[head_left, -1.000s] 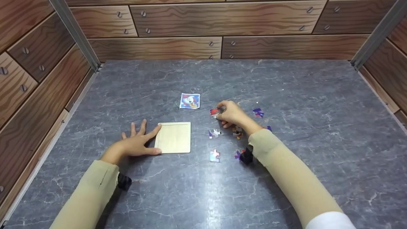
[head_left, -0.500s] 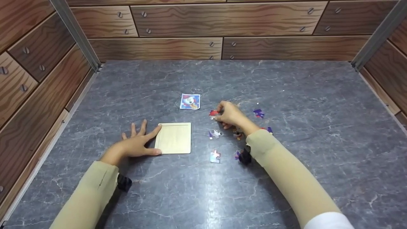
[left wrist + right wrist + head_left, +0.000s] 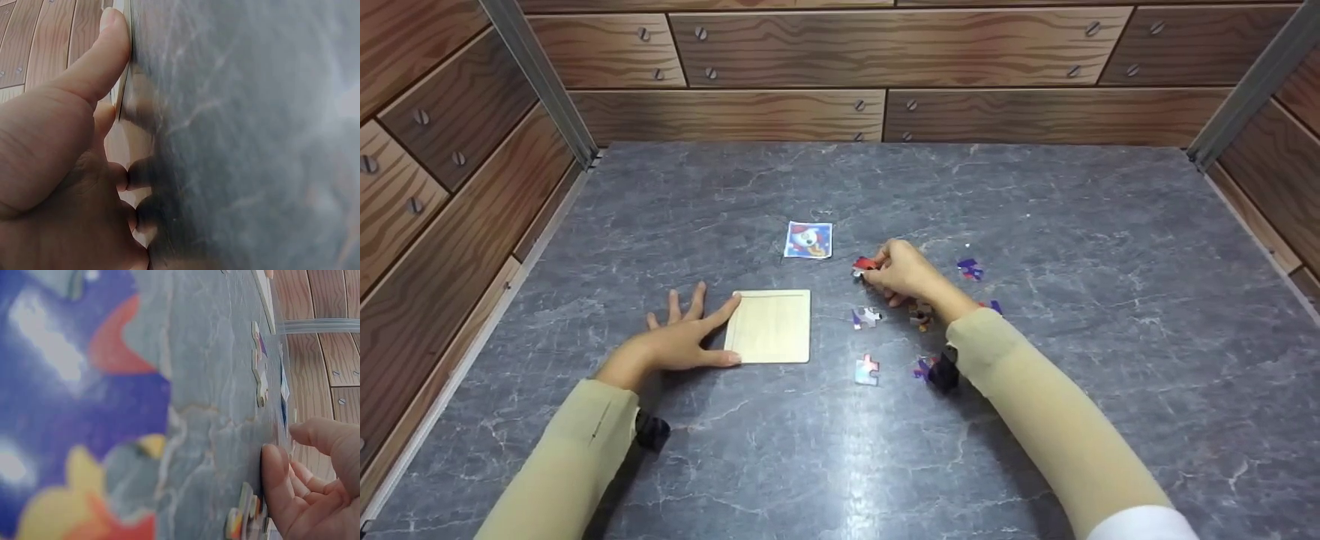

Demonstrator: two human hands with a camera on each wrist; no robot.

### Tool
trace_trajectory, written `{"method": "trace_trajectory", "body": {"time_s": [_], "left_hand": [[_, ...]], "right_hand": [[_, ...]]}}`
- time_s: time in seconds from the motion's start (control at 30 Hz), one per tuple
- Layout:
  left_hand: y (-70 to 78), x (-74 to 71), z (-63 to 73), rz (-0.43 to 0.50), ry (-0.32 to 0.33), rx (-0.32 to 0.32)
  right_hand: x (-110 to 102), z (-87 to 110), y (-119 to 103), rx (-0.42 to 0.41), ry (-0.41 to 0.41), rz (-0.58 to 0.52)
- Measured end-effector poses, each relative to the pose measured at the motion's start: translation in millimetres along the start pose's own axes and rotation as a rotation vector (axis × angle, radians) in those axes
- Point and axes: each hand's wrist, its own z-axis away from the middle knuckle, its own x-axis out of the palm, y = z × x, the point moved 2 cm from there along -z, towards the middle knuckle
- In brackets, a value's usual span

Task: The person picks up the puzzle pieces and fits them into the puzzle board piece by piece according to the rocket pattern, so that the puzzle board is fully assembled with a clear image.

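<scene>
My left hand (image 3: 679, 341) is spread flat on the table, thumb and index fingertip on the left edge of a pale square wooden puzzle tray (image 3: 769, 328). The left wrist view has the thumb (image 3: 107, 53) lying along the tray's thin edge. With thumb and index finger, my right hand (image 3: 907, 268) pinches a red and white puzzle piece (image 3: 865, 264), tilted at the table; the fingers partly hide it. Below that hand lie a white and purple puzzle piece (image 3: 867, 317) and a pale blue and pink one (image 3: 867, 369).
A small picture card (image 3: 808, 240) showing a cartoon dog lies behind the tray. More puzzle pieces lie around the right forearm: a purple one (image 3: 970, 268), a brown one (image 3: 920, 315) and a purple and red one (image 3: 924, 367). Wood-patterned walls (image 3: 885, 45) bound the table.
The right fingers have closed on the red and white piece and tipped it, shifting it slightly to the left. The left hand and the tray stay where they were.
</scene>
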Motion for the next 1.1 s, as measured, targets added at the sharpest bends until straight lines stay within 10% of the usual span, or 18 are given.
{"method": "trace_trajectory", "body": {"time_s": [1.1], "left_hand": [[-8.0,-0.6,-7.2,0.020,0.025,0.062]], "right_hand": [[30.4,18.0,-45.1,-0.255,-0.083,-0.082]]}}
